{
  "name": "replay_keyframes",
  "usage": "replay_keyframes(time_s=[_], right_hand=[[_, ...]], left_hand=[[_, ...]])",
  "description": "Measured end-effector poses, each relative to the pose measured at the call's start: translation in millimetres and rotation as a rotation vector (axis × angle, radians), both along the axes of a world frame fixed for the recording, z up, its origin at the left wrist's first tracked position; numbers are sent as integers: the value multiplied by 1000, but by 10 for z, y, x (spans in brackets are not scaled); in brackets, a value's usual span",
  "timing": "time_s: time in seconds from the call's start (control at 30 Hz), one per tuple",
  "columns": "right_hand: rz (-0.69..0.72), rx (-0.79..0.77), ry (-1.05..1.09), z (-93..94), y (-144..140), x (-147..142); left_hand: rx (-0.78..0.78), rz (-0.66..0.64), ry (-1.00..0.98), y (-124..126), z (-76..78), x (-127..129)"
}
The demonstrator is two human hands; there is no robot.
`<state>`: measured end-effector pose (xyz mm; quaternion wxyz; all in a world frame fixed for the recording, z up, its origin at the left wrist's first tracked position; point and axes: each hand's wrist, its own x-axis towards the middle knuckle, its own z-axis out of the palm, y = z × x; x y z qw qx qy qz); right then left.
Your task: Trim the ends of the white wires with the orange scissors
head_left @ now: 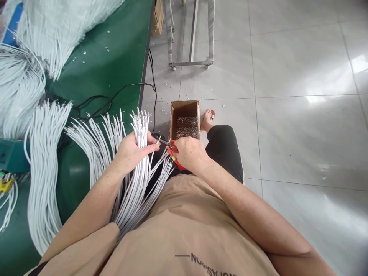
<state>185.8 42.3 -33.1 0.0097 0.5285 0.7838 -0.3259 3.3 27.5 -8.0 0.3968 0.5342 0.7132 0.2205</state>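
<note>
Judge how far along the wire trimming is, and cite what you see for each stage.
Done: the cardboard box on the floor holds a layer of small clippings. In hand: the left hand grips a white wire bundle; the right hand works red-handled cutters at one wire. Left: many wire bunches lie on the green table.

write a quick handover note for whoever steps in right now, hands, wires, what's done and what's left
Left hand: closed around a bundle of thin white wires, metal-tipped ends up, held over the lap.
Right hand: grips red-handled cutting pliers, tip at a wire end beside the left thumb.
Open brown cardboard box stands on the grey tiled floor just past the hands, holding small metallic bits.
More white wire bundles hang over the green table edge on the left.
Done: cannot tell how many ends are trimmed.
Left: likely the rest of the held bundle, then the bundles on the table.
</note>
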Motion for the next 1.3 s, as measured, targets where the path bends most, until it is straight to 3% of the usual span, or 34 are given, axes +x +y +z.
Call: replay_keyframes(time_s=[0.2,0.33,0.43,0.7,0.8,0.93,1.07,1.17,1.3], right_hand=[[-6,7,1,14,-13,27],[3,23,-8,39,-20,34],[7,42,-28,34,-30,31],[-11,43,27,-48,-42,46],[-119,-13,201,-122,-19,69],[-342,-251,754,-183,32,58],[-250,-515,1255,-155,69,2],[-218,-587,1379,-149,68,-32],[-378,-554,1272,-185,29,-57]], left_hand=[[-56,40,-208,3,-4,-8],[16,7,-26,1,0,15],[24,-15,4,-6,6,33],[-37,83,-236,-22,-54,1],[-51,88,-306,-24,-37,14],[-99,96,-395,-27,15,61],[-127,44,-439,-32,44,90],[-156,16,-489,-32,48,88],[-165,24,-503,-32,52,80]])
